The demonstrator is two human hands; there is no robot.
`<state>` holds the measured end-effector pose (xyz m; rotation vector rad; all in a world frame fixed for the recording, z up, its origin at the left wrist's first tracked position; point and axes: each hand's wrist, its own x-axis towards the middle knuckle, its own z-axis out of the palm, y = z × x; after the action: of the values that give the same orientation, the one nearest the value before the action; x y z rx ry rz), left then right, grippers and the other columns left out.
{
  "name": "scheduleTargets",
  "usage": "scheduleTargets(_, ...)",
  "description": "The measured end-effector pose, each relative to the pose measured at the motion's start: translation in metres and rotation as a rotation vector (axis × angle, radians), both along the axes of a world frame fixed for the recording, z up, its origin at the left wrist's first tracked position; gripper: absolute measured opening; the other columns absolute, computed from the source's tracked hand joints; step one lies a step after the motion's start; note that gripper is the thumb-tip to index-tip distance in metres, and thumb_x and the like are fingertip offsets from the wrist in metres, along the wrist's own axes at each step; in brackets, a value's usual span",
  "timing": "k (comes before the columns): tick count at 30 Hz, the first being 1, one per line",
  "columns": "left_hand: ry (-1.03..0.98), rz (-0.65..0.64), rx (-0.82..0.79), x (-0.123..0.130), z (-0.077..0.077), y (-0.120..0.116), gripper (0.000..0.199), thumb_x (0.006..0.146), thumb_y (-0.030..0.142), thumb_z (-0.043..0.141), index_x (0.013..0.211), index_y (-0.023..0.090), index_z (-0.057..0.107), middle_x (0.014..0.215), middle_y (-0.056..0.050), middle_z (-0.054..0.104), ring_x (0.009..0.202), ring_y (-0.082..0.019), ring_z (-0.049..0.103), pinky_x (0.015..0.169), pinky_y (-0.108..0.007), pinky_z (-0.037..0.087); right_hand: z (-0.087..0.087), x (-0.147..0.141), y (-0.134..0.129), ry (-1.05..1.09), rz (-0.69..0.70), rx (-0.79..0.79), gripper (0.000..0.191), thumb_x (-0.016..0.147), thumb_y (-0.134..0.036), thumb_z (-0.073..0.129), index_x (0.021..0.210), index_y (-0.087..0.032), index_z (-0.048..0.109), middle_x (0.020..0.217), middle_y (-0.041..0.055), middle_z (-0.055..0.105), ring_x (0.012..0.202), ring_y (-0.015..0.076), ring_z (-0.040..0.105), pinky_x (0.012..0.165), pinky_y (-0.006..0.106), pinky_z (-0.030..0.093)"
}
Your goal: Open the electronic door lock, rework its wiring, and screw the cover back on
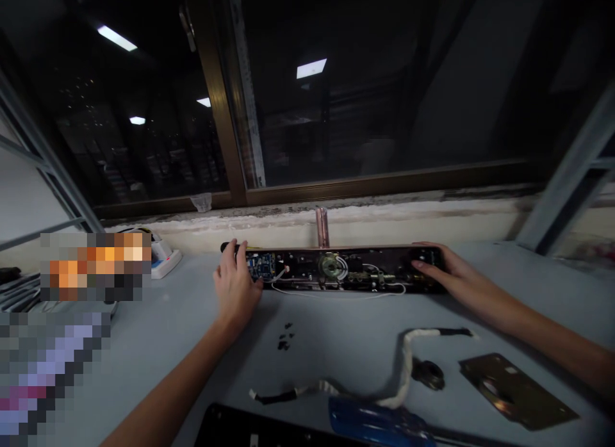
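A long black housing (302, 277) stands across the far part of the table, its inner side facing me. It carries a blue circuit board (262, 266), a round part at its middle and a thin white wire (336, 298) along its lower edge. My left hand (235, 284) grips its left end, fingers over the top edge and thumb by the board. Around its right end my right hand (449, 271) is closed, thumb on the front and the other fingers mostly hidden behind. Just behind the housing rises a copper-coloured cylinder (322, 228).
Nearer me lie several small black screws (284, 344), a white-wrapped cable (406, 370), a dark ring-shaped part (428, 374), a metal plate (519, 389), a blue-handled screwdriver (375, 421) and a black panel (230, 428). A white power strip (166, 264) sits at left, below the window.
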<state>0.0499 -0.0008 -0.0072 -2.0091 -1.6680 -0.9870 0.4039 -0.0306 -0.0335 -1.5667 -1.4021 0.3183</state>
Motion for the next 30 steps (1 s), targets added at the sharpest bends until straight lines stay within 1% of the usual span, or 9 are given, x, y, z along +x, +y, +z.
scheduleTargets(1, -0.065, -0.053, -0.030, -0.002, -0.001, 0.004, 0.072, 0.062, 0.015, 0.060, 0.128, 0.017, 0.030, 0.138, -0.014, 0.029, 0.122, -0.031, 0.034, 0.090, -0.042, 0.037, 0.000, 0.000, 0.000, 0.018, 0.012, -0.008, 0.047, 0.062, -0.056, 0.048, 0.099, -0.026, 0.047, 0.097, 0.0012, 0.062, 0.095, 0.0227, 0.058, 0.085, 0.033, 0.047)
scheduleTargets(3, -0.193, -0.143, -0.140, -0.007, -0.003, 0.012, 0.077, 0.061, 0.015, 0.061, 0.130, 0.017, 0.026, 0.135, -0.014, 0.034, 0.121, -0.028, 0.038, 0.092, -0.040, 0.038, -0.001, 0.001, 0.001, 0.052, 0.048, -0.032, 0.049, 0.062, -0.056, 0.049, 0.100, -0.026, 0.046, 0.099, 0.0022, 0.060, 0.098, 0.0236, 0.056, 0.088, 0.035, 0.045)
scheduleTargets(5, -0.275, -0.169, -0.242, -0.010, -0.003, 0.017, 0.076, 0.061, 0.016, 0.061, 0.128, 0.017, 0.028, 0.127, -0.013, 0.044, 0.114, -0.027, 0.045, 0.091, -0.039, 0.040, -0.002, 0.003, 0.003, 0.072, 0.060, -0.036, 0.049, 0.062, -0.056, 0.050, 0.100, -0.025, 0.046, 0.099, 0.0025, 0.059, 0.099, 0.0242, 0.055, 0.090, 0.036, 0.043)
scheduleTargets(7, -0.306, -0.156, -0.286, -0.011, -0.001, 0.019, 0.072, 0.060, 0.016, 0.062, 0.125, 0.016, 0.033, 0.121, -0.012, 0.048, 0.110, -0.027, 0.049, 0.089, -0.039, 0.041, -0.005, 0.004, 0.004, 0.088, 0.067, -0.032, 0.049, 0.062, -0.056, 0.051, 0.101, -0.026, 0.045, 0.098, 0.0022, 0.058, 0.099, 0.0247, 0.053, 0.093, 0.038, 0.040)
scheduleTargets(15, -0.273, -0.119, -0.289, -0.007, 0.004, 0.014, 0.065, 0.059, 0.015, 0.062, 0.118, 0.017, 0.037, 0.119, -0.012, 0.049, 0.105, -0.028, 0.051, 0.085, -0.040, 0.043, -0.011, 0.009, 0.009, 0.116, 0.092, -0.025, 0.049, 0.062, -0.056, 0.053, 0.100, -0.026, 0.046, 0.099, 0.0009, 0.058, 0.102, 0.0243, 0.052, 0.095, 0.037, 0.039)
scheduleTargets(18, -0.247, -0.104, -0.292, -0.008, 0.003, 0.011, 0.062, 0.060, 0.017, 0.062, 0.117, 0.018, 0.037, 0.119, -0.012, 0.048, 0.103, -0.028, 0.052, 0.083, -0.042, 0.043, -0.010, 0.010, 0.008, 0.126, 0.098, -0.051, 0.050, 0.065, -0.056, 0.052, 0.106, -0.027, 0.046, 0.105, 0.0005, 0.057, 0.106, 0.0238, 0.050, 0.097, 0.036, 0.037)
scheduleTargets(22, -0.198, -0.153, -0.303, -0.013, 0.004, 0.006, 0.062, 0.062, 0.021, 0.062, 0.118, 0.017, 0.036, 0.117, -0.013, 0.049, 0.103, -0.029, 0.052, 0.084, -0.041, 0.043, -0.006, 0.008, 0.004, 0.155, 0.122, -0.077, 0.052, 0.067, -0.055, 0.051, 0.111, -0.028, 0.045, 0.113, 0.0003, 0.055, 0.114, 0.0230, 0.045, 0.101, 0.035, 0.031)
scheduleTargets(25, -0.188, -0.171, -0.312, -0.017, 0.004, 0.003, 0.062, 0.063, 0.023, 0.063, 0.119, 0.017, 0.036, 0.115, -0.012, 0.050, 0.102, -0.028, 0.053, 0.085, -0.041, 0.042, -0.002, 0.005, 0.001, 0.169, 0.135, -0.095, 0.054, 0.065, -0.055, 0.051, 0.110, -0.026, 0.045, 0.115, 0.0018, 0.055, 0.115, 0.0239, 0.044, 0.102, 0.034, 0.030)
scheduleTargets(30, -0.236, -0.188, -0.341, -0.014, 0.005, -0.002, 0.059, 0.065, 0.019, 0.061, 0.118, 0.015, 0.036, 0.118, -0.014, 0.047, 0.105, -0.029, 0.051, 0.086, -0.041, 0.042, -0.001, 0.002, 0.000, 0.173, 0.079, -0.127, 0.059, 0.062, -0.056, 0.052, 0.111, -0.024, 0.044, 0.113, 0.0033, 0.055, 0.118, 0.0250, 0.041, 0.104, 0.035, 0.026)
